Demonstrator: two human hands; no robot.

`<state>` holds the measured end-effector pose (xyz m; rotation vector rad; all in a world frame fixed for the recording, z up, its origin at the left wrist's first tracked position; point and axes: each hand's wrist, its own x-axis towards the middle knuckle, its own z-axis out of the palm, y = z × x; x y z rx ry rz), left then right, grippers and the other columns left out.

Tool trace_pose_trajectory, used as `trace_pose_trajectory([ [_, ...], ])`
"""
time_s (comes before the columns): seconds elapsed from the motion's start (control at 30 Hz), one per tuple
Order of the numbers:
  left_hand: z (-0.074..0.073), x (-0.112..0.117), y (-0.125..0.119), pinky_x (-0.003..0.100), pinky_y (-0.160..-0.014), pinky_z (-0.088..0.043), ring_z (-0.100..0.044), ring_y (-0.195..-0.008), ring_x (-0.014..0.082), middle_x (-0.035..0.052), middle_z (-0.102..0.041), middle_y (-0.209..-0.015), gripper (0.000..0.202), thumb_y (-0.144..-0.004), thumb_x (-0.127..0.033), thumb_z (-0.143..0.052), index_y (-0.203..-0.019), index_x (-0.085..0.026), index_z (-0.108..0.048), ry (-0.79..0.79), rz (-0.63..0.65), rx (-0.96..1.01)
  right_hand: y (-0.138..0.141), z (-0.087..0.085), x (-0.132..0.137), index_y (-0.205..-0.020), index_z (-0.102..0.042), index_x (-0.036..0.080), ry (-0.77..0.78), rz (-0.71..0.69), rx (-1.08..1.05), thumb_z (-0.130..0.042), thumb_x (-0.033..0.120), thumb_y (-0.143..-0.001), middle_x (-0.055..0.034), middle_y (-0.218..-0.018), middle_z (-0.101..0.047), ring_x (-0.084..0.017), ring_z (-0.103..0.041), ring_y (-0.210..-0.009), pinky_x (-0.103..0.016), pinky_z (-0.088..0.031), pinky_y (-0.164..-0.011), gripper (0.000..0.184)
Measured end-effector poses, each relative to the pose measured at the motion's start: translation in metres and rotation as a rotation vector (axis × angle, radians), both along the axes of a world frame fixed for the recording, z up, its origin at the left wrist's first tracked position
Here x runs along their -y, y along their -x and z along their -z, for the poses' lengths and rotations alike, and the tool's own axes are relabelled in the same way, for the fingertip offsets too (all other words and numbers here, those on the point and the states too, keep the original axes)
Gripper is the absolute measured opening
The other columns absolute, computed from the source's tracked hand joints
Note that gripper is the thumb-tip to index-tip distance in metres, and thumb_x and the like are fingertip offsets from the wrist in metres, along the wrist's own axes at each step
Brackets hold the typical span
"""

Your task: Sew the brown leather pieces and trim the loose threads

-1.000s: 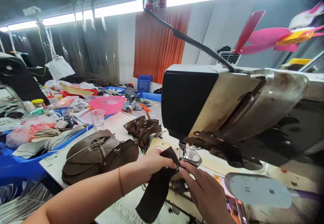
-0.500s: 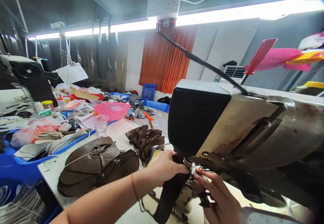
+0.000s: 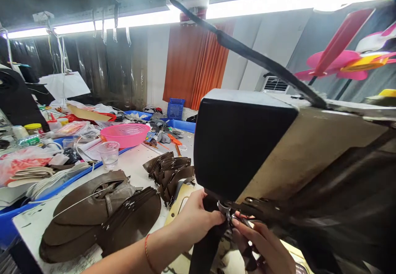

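Note:
A sewing machine (image 3: 247,142) with a black end face fills the right half of the view. My left hand (image 3: 194,218) grips a dark brown leather piece (image 3: 206,245) just under the machine's head, fingers closed on its top edge. My right hand (image 3: 262,245) pinches the same piece from the right, close to the metal presser foot (image 3: 225,210). The piece hangs down from there toward the bottom edge of the view.
Stacks of brown cut leather pieces (image 3: 102,212) and a fanned pile (image 3: 168,171) lie on the white table (image 3: 133,166) left of my hands. Behind stand a clear plastic cup (image 3: 109,154), a pink basin (image 3: 125,134) and blue trays (image 3: 18,220) with clutter.
My view has shifted closer and lower to the machine head. Both hands stay on the leather piece at the presser foot, now nearer the bottom of the view.

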<state>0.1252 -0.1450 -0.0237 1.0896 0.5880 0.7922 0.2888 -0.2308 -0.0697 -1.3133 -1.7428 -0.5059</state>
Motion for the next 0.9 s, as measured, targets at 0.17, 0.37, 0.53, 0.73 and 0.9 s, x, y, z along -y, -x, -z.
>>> trace_pose_trajectory([
  [0.17,0.006,-0.004,0.000,0.032,-0.075,-0.049,-0.063,-0.079,0.0200,0.0038,-0.069,-0.086,0.035,-0.060,-0.018,-0.071,-0.092,-0.016,-0.058,0.063,-0.014,-0.049,-0.007,0.008,-0.005,-0.106,-0.068,0.025,0.010,-0.048,0.058,-0.062,0.026,-0.085,-0.0029,-0.093,-0.075,-0.017,-0.072,-0.081,-0.022,-0.059,-0.070,0.023],
  [0.37,0.001,-0.004,0.003,0.033,-0.079,-0.048,-0.062,-0.080,0.0204,0.0033,-0.068,-0.083,0.035,-0.056,-0.014,-0.070,-0.088,-0.016,-0.058,0.061,0.019,-0.043,-0.009,0.013,-0.003,-0.113,-0.066,0.023,0.006,-0.060,0.071,-0.062,0.022,-0.085,-0.0064,-0.101,-0.074,-0.020,-0.072,-0.091,-0.028,-0.059,-0.080,0.028],
  [0.53,-0.002,-0.005,0.002,0.034,-0.085,-0.047,-0.063,-0.084,0.0207,0.0043,-0.069,-0.086,0.031,-0.058,-0.016,-0.072,-0.087,-0.015,-0.061,0.022,0.005,-0.007,-0.004,0.005,-0.003,-0.112,-0.065,0.022,0.016,-0.070,0.078,-0.058,0.019,-0.087,-0.0053,-0.096,-0.075,-0.017,-0.073,-0.085,-0.023,-0.058,-0.076,0.025],
  [0.73,0.003,-0.005,0.002,0.031,-0.084,-0.046,-0.063,-0.085,0.0193,0.0031,-0.071,-0.087,0.034,-0.059,-0.014,-0.072,-0.092,-0.015,-0.065,-0.003,-0.006,-0.008,0.016,0.002,-0.001,-0.100,-0.072,0.026,-0.044,0.026,-0.152,-0.051,0.028,-0.090,-0.0040,-0.096,-0.074,-0.020,-0.072,-0.083,-0.029,-0.060,-0.072,0.023],
  [0.9,0.006,-0.006,0.004,0.026,-0.074,-0.047,-0.062,-0.076,0.0157,-0.0002,-0.070,-0.079,0.034,-0.057,-0.013,-0.071,-0.090,-0.015,-0.065,0.031,-0.046,-0.058,0.027,0.004,-0.002,-0.104,-0.070,0.025,0.001,-0.002,-0.206,-0.049,0.030,-0.091,-0.0072,-0.105,-0.070,-0.021,-0.070,-0.092,-0.027,-0.059,-0.069,0.025],
])
